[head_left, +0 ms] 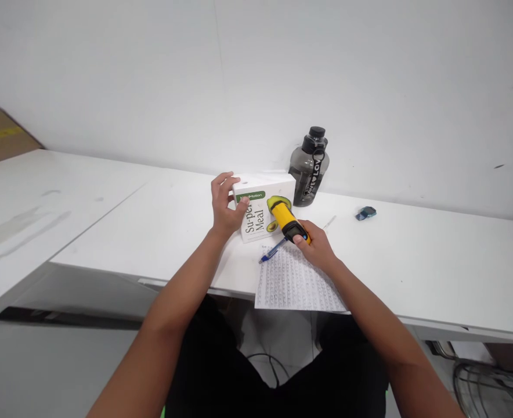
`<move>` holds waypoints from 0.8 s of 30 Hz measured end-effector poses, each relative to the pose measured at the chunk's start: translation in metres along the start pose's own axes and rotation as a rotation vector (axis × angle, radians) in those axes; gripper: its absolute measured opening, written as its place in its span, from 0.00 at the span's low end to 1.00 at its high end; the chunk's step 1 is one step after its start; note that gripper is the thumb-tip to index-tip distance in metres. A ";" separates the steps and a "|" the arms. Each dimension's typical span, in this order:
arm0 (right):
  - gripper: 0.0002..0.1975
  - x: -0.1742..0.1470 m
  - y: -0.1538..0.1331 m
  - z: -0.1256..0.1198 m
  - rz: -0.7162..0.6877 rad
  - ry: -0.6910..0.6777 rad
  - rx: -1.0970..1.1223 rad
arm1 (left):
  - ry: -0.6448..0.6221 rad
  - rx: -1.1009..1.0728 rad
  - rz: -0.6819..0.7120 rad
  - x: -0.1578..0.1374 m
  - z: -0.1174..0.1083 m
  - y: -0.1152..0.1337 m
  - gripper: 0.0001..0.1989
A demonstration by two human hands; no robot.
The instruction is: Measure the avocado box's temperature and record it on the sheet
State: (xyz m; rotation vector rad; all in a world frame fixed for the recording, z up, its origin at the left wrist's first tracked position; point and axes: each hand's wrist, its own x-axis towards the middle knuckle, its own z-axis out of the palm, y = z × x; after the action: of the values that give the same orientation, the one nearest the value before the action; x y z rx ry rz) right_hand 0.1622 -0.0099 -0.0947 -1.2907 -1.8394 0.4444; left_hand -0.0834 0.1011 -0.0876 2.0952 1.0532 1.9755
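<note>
A white box (259, 217) printed "Su-per Meal" with avocado pictures stands upright on the white table. My left hand (229, 203) grips its left side, thumb on the front face and fingers over the top edge. In my right hand (316, 247) is a yellow and black barcode scanner (285, 218), its far end in front of the box's avocado pictures. Below it lies a sheet of paper (297, 284) covered in dense rows of small marks, hanging slightly over the table's front edge. A blue pen (273, 251) rests across the top of the sheet, partly hidden by the scanner.
Behind the box, a dark translucent water bottle (306, 180) stands near the wall. A small teal and dark object (365, 213) lies farther right on the table (434, 261). A cardboard box (4, 136) is at the far left. Black cables (269, 363) run along the floor.
</note>
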 end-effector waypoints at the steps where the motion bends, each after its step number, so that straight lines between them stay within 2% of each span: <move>1: 0.35 0.000 0.000 0.000 0.000 0.002 0.000 | -0.001 0.002 0.002 0.000 0.000 0.000 0.26; 14: 0.32 0.000 0.002 0.001 0.022 0.006 -0.007 | 0.004 -0.006 0.119 -0.001 0.001 -0.003 0.22; 24: 0.31 0.001 0.003 0.001 0.040 -0.010 -0.053 | -0.016 0.020 0.067 -0.001 0.001 -0.003 0.25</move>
State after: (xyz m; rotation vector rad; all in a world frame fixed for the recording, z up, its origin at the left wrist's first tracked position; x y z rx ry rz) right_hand 0.1630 -0.0073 -0.0969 -1.3656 -1.8472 0.4270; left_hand -0.0839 0.1035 -0.0897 2.1812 1.0173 1.9818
